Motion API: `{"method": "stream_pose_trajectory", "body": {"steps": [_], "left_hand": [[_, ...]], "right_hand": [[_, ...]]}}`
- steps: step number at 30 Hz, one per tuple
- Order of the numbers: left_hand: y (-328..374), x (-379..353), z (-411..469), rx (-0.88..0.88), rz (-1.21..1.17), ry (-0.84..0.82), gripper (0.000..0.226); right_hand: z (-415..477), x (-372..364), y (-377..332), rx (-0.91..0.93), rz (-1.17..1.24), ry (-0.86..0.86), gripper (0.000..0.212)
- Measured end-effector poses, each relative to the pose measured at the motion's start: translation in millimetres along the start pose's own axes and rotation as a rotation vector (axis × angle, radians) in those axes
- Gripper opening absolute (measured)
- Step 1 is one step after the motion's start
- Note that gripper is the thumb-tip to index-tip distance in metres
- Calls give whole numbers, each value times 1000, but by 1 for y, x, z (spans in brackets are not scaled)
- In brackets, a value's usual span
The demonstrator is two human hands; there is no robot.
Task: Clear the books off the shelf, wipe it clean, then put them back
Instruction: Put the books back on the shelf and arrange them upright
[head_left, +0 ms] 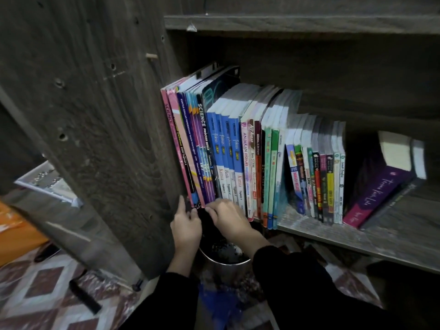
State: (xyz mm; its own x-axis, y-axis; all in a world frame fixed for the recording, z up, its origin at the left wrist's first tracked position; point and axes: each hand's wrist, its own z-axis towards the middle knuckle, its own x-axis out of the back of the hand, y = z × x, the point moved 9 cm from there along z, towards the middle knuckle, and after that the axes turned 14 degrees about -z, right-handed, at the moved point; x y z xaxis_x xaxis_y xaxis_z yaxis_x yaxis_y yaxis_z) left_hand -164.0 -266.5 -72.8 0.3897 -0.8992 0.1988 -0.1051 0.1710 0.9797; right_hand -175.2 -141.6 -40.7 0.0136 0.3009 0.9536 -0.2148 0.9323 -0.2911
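Two hands [185,225] [228,217] at leftmost books' [190,148] bottom edges.

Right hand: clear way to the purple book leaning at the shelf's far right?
Probably yes. The right hand is at the foot of the tall books at left; the shelf front is open and nothing stands before the purple book.
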Motion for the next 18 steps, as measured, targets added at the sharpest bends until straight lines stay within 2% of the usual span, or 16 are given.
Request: {"method": "stream_pose_trajectory", "body": {"steps": [2,7,10,12,15,18], "left_hand": [[-13,-8,6,84,-33,-43,55],[-31,-25,5,203,-332,-85,73],[-38,-36,3,356,-756,-22,56],[-34,-47,2,443,-1007,-9,50],[-21,-52,10,436,-1082,2,31],[-21,-54,23,411,-975,-8,13]], "right_hand": [[2,-5,0,14,-33,14,31],[13,-11,-4,30,-64,9,33],[20,-16,-9,46,-102,22,30],[18,-15,-6,78,-28,37,31],[17,-15,1,75,133,1,32],[15,-6,6,-14,231,6,31]]}}
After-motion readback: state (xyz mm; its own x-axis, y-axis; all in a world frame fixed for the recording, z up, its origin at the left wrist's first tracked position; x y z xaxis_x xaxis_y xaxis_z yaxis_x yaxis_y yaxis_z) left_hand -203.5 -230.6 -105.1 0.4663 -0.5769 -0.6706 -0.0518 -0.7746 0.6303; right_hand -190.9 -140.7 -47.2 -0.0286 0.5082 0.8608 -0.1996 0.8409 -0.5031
